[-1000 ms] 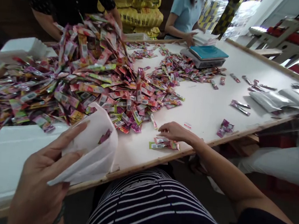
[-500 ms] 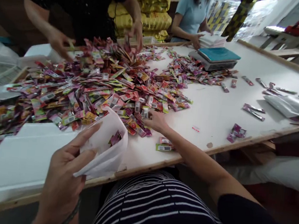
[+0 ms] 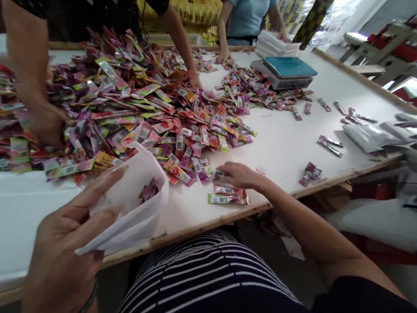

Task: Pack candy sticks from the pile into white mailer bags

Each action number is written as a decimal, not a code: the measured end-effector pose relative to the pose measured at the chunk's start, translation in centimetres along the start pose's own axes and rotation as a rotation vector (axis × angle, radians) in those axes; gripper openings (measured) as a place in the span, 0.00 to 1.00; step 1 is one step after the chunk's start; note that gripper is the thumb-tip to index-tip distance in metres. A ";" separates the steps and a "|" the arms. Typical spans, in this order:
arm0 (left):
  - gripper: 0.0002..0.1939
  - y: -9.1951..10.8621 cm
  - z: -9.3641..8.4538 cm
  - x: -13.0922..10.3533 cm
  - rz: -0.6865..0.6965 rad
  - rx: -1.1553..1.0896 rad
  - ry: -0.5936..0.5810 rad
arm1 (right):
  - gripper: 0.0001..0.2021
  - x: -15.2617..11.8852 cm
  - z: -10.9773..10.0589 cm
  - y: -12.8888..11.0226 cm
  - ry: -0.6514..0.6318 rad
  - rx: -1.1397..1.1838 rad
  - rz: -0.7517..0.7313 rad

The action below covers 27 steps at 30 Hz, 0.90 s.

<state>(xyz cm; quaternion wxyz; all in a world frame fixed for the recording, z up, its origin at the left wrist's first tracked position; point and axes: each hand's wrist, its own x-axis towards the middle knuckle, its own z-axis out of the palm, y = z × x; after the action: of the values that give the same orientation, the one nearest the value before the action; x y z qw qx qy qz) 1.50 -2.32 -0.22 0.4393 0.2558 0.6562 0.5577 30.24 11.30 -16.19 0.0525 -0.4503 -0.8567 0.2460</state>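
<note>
My left hand (image 3: 72, 227) grips the near side of a white paper-like bag (image 3: 147, 214), whose mouth is spread wide. Several small purple and green packets (image 3: 150, 190) lie inside it. My right hand (image 3: 241, 175) is low over the table with fingertips closed on a small stick packet (image 3: 217, 173), partly covered by the fingers. Just in front of that hand lie a red packet (image 3: 229, 191) and a green-edged packet (image 3: 222, 198), side by side. A big heap of colourful stick packets (image 3: 144, 96) spreads beyond both hands.
Across the table (image 3: 279, 148), one person's hands (image 3: 45, 123) reach into the heap. Another person stands by a scale (image 3: 288, 73) and a stack of white bags (image 3: 276, 46). Silver pouches (image 3: 371, 135) and loose packets (image 3: 310, 173) lie right. White sheets (image 3: 14, 221) lie left.
My right hand has drawn back from the heap's edge toward the two separate packets, carrying a packet. The person opposite has pushed both hands into the heap. The view has shifted right.
</note>
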 end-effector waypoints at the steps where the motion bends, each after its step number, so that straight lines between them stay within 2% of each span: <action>1: 0.30 0.0 0.0 0.0 -0.013 0.000 0.011 | 0.18 -1.2 0.7 0.5 -0.046 -0.045 -0.032; 3: 0.32 0.0 0.0 0.0 -0.035 0.002 0.030 | 0.20 -3.5 2.3 1.4 -0.095 -0.101 -0.081; 7: 0.33 0.2 0.5 -0.2 -0.088 0.021 0.039 | 0.21 -6.7 4.0 1.7 -0.132 -0.134 -0.031; 12: 0.31 0.2 0.8 -0.6 -0.061 0.032 0.028 | 0.28 -7.5 3.4 0.0 -0.139 -0.135 0.061; 16: 0.32 -0.4 0.0 -0.4 -0.033 0.066 -0.004 | 0.27 -7.1 2.8 0.3 -0.142 -0.158 0.053; 19: 0.33 -0.6 -0.2 0.1 -0.055 0.100 -0.040 | 0.27 -6.3 1.7 1.0 -0.117 -0.117 0.047; 21: 0.33 -0.6 0.0 0.2 -0.066 0.097 -0.060 | 0.29 -5.0 0.9 0.7 -0.034 -0.065 0.040; 23: 0.33 -0.5 0.5 0.2 -0.060 0.085 -0.066 | 0.36 -3.0 0.7 -0.7 0.100 -0.018 0.039; 25: 0.34 -0.2 0.9 0.1 -0.064 0.079 -0.067 | 0.50 -0.4 1.6 -3.0 0.210 -0.014 0.029; 27: 0.35 0.0 1.1 -0.2 -0.083 0.083 -0.058 | 0.58 2.3 3.1 -5.6 0.241 -0.053 0.021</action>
<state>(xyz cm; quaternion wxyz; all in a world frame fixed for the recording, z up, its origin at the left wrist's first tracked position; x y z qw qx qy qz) 2.54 -1.94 -0.20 0.4700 0.2622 0.6758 0.5036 23.72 9.35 -16.62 0.1403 -0.4868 -0.8457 0.1678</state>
